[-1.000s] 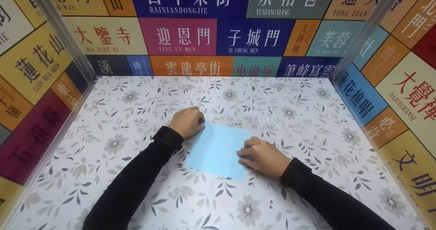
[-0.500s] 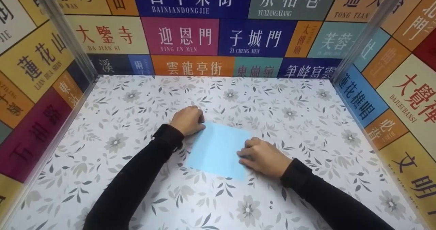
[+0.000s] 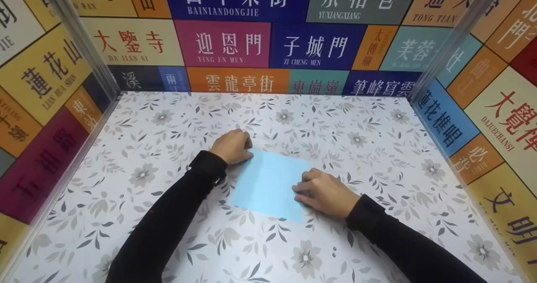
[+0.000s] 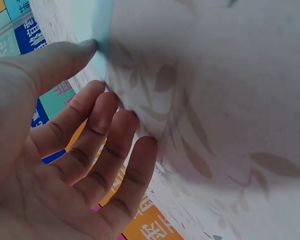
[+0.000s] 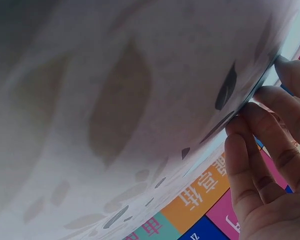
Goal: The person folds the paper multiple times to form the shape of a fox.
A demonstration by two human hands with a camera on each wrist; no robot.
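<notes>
Bracketing a pale blue sheet [image 3: 268, 182] on the flower-patterned table [image 3: 184, 241], between left hand [image 3: 231, 146] and right hand [image 3: 326, 194]. Touching the far left corner with left thumb [image 4: 85, 48] and left forefinger [image 4: 90, 95], showing a gap between the tips, so not visibly pinching. Touching the right edge with right thumb [image 5: 293, 72] and right forefinger [image 5: 276, 100], likewise loosely bent and spaced along the edge. Not telling contact pressure from these views.

Judging risks:
1. Probably risking rotation of the sheet, from pressing at staggered points, farther out on the left than on the right.
2. Possibly risking a buckle, from pushing both sides inward together; expecting little stiffness from so thin-looking a sheet.
3. Possibly risking lift or curl along the near edge, from pinning only the far left and the right.
4. Possibly risking a slip on lifting, from touching loosely rather than gripping.
5. Seeing a slightly darker band along the left side; not distinguishing shadow from fold, hence possibly misjudging a crease line.
</notes>
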